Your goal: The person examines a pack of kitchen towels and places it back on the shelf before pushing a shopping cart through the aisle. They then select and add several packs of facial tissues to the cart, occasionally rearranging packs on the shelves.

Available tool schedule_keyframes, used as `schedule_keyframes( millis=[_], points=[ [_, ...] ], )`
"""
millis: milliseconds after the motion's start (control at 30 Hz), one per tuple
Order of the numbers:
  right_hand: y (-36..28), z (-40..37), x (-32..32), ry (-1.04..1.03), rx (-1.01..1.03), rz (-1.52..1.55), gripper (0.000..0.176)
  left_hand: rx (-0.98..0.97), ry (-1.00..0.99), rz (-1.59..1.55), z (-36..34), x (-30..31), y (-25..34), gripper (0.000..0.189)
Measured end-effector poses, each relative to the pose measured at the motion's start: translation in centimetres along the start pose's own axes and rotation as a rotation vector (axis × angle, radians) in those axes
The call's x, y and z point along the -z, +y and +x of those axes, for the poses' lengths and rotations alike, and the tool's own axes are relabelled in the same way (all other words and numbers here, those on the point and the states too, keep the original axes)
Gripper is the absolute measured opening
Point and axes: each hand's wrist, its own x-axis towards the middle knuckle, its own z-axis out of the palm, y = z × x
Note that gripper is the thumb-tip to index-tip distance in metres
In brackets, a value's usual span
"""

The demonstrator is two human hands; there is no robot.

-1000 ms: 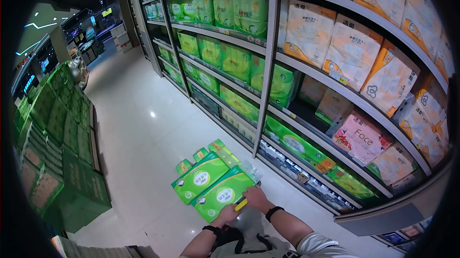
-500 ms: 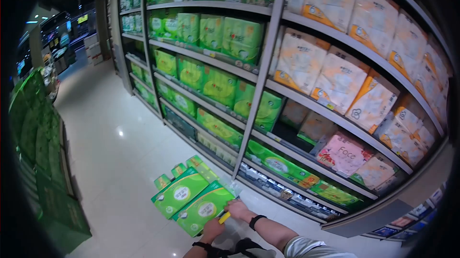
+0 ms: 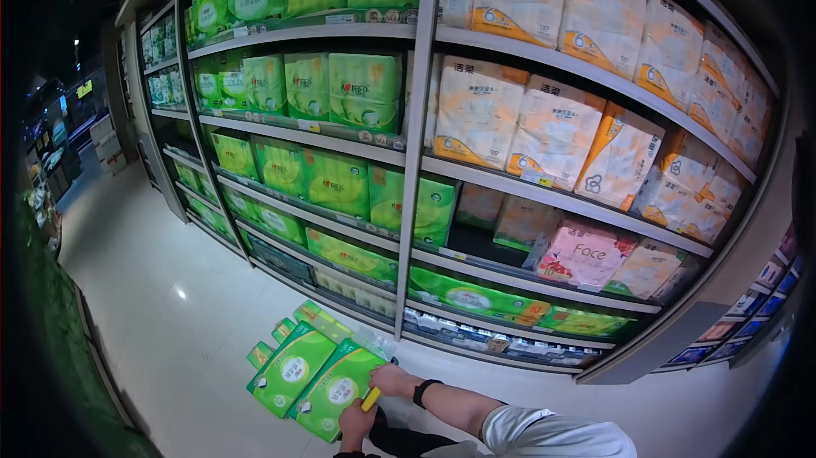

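Note:
Several green tissue packs lie on the floor at lower centre, among them a large green pack [image 3: 293, 369] and, nearer, a second large green pack [image 3: 327, 403]. A narrow yellow object [image 3: 371, 398] spans the gap between my hands, over the near pack's right edge. My left hand [image 3: 355, 421] is closed at its lower end. My right hand [image 3: 392, 380], with a black band on the wrist, is closed at its upper end. Clear plastic [image 3: 374, 341] lies beside the packs, near the shelf foot.
A tall shelf unit [image 3: 411, 178] rises ahead, with green packs [image 3: 365, 93] on the left and white-orange packs [image 3: 480, 114] on the right. A pink pack [image 3: 586, 254] sits on a lower shelf. Green stock [image 3: 51, 356] stands at the left edge. Cartons [image 3: 107, 145] are farther back.
The view has turned right, so shelves and floor packs appear farther left. Both hands remain close together at the near pack, with the yellow object still between them.

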Motion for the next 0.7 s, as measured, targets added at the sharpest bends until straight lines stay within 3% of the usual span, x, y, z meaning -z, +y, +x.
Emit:
schedule_keyframes(
  millis=[167,367,533,700],
  points=[
    [1.0,4.9,1.3,-0.061,-0.011,0.099,0.020,0.025,-0.040,0.015,4.2,2.4,-1.9,0.049],
    [2.0,10.8,2.5,-0.130,0.014,0.059,0.020,0.050,0.034,0.050,9.2,1.1,-5.8,0.041],
    [2.8,16.4,4.0,-0.175,-0.018,0.054,0.021,0.034,-0.108,-0.160,11.7,8.3,-4.6,0.043],
    [3.6,22.9,5.1,-0.184,-0.015,0.001,0.025,0.078,-0.063,-0.204,16.4,11.0,-6.7,0.043]
  ],
)
